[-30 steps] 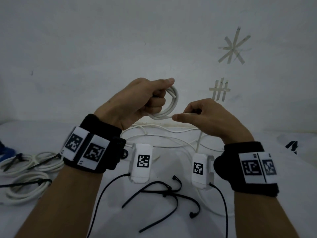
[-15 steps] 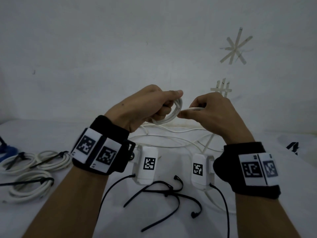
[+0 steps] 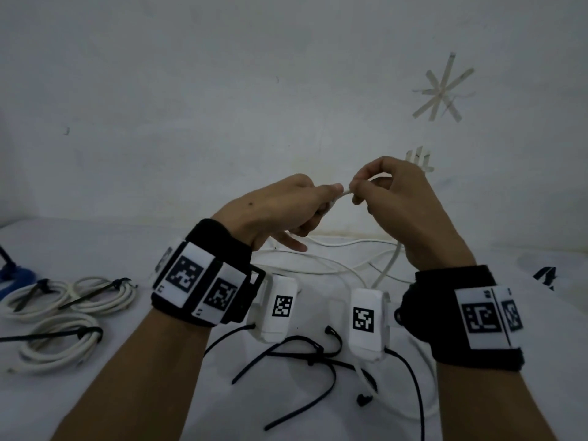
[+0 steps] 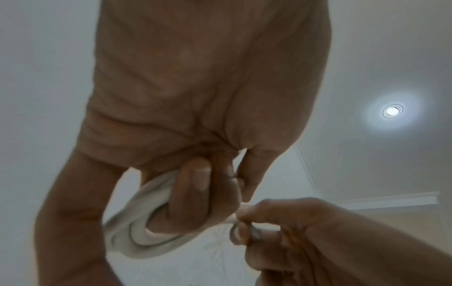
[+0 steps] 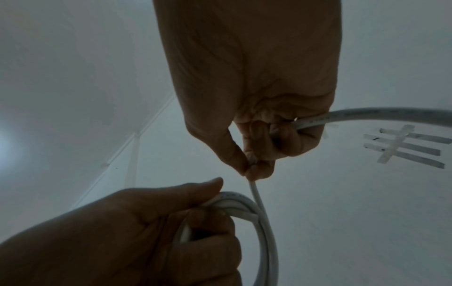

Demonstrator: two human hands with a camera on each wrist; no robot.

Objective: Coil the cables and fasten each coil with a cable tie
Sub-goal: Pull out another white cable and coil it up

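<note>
Both hands are raised above the white table (image 3: 95, 393), close together. My left hand (image 3: 286, 208) grips a small coil of white cable (image 4: 137, 232), with thumb and fingers curled round its loops (image 5: 244, 207). My right hand (image 3: 394, 198) pinches the same white cable (image 3: 342, 195) just right of the coil, between thumb and forefinger (image 5: 254, 170). The free length (image 5: 367, 114) runs out past the right palm and hangs down to the table (image 3: 389, 265). Loose black cable ties (image 3: 305, 354) lie on the table below the wrists.
Three tied white cable coils (image 3: 63, 313) lie at the left, each with a black tie. More slack white cable (image 3: 318, 265) sprawls on the table behind the hands. A blue object (image 3: 12, 278) sits at the far left edge. A wall with tape marks (image 3: 442, 90) stands close behind.
Both hands rose and drew together. The right hand carried the cable up and over toward the coil in the left hand, which turned so that the coil is now mostly hidden.
</note>
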